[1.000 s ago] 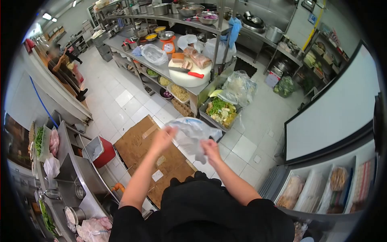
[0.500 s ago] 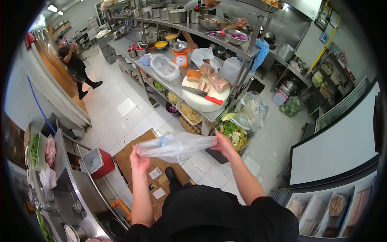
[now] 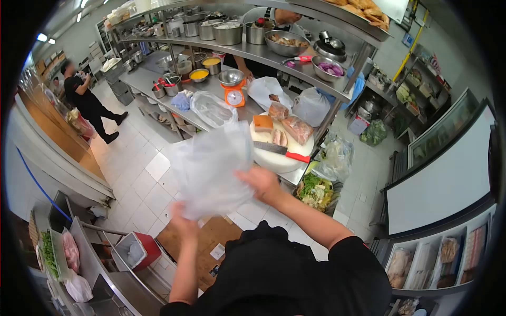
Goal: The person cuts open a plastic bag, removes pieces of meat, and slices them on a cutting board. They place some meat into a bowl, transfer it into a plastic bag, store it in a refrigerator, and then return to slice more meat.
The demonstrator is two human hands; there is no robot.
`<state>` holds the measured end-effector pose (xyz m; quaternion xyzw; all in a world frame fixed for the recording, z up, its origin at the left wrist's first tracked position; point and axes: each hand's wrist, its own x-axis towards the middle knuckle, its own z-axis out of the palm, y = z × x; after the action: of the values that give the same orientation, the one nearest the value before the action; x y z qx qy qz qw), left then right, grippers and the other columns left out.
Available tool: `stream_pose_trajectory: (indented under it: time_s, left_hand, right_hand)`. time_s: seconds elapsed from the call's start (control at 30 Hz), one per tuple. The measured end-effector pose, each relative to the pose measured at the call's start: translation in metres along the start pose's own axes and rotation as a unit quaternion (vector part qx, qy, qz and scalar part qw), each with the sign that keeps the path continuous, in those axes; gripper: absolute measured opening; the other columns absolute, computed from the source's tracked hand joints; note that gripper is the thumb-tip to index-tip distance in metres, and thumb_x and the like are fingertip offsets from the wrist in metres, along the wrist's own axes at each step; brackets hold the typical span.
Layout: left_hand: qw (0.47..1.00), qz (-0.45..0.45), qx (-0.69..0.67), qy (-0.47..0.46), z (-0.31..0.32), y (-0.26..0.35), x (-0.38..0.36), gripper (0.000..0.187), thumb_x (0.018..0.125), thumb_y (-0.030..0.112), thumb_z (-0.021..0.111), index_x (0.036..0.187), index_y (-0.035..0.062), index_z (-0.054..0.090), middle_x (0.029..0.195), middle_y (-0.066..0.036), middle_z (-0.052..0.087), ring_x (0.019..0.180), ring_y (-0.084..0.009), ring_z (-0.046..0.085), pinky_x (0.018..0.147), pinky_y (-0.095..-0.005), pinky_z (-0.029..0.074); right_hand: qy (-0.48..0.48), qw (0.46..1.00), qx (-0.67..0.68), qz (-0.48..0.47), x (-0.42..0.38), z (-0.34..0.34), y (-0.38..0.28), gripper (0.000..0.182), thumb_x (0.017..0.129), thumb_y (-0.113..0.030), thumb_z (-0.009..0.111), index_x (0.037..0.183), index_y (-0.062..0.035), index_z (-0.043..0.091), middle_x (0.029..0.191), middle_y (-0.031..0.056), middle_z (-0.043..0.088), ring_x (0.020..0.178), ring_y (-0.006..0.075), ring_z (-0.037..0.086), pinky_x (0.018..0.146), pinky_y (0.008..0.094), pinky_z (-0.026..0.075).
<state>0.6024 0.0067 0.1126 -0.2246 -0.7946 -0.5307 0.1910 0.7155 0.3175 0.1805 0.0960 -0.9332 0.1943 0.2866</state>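
Plastic bag: translucent bag (image 3: 213,163), held up in front of the body, fanned out broad, motion-blurred; in view it overlaps the near side of the table (image 3: 143,78), contact with it can't be told.
Left hand: left hand (image 3: 183,225), grip clamped on bag's lower left edge; blur hides finger detail.
Right hand: right hand (image 3: 266,187), grip clamped on bag's near right edge, higher than left.
Just changed: half a second ago bag was a narrow strip pulled taut between hands; now it billows forward as a wide panel, hands closer together; view has shifted nearer the table.
Meaning for bag work: looks spread rather than bunched, apparently mid-shake; no contents made out.
Cutting board: white board (image 3: 279,164) just beyond right hand, knife (image 3: 281,151) and meat (image 3: 298,129) on it, untouched.
Scale: orange scale (image 3: 234,98) on table, beyond bag.
Floor: cardboard (image 3: 205,237) below the hands.
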Motion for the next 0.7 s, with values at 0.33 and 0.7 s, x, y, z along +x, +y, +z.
stream_pose_trajectory:
  time_s: [0.33, 0.7]
  left_hand:
    - [0.886, -0.398, -0.081, -0.223, 0.004, -0.140, -0.078, 0.031, 0.095, 0.021, 0.077, 0.118, 0.0016, 0.071, 0.103, -0.008, 0.075, 0.094, -0.0189, 0.069, 0.083, -0.0338, 0.054]
    - [0.798, -0.496, -0.339, -0.029, 0.027, -0.112, -0.027, 0.041, 0.103, 0.020, 0.069, 0.140, 0.0039, 0.061, 0.125, -0.009, 0.069, 0.109, -0.0227, 0.067, 0.088, -0.0405, 0.057]
  right_hand:
    - [0.176, 0.580, 0.732, 0.310, 0.262, -0.072, 0.215, 0.070, 0.107, -0.041, 0.065, 0.152, 0.0091, 0.043, 0.140, 0.0288, 0.064, 0.131, 0.0394, 0.064, 0.112, 0.0491, 0.053]
    - [0.586, 0.276, 0.599, 0.470, 0.418, -0.106, 0.353, 0.042, 0.102, -0.019, 0.067, 0.141, -0.0060, 0.059, 0.142, 0.0187, 0.058, 0.109, 0.0416, 0.067, 0.085, 0.0474, 0.062]
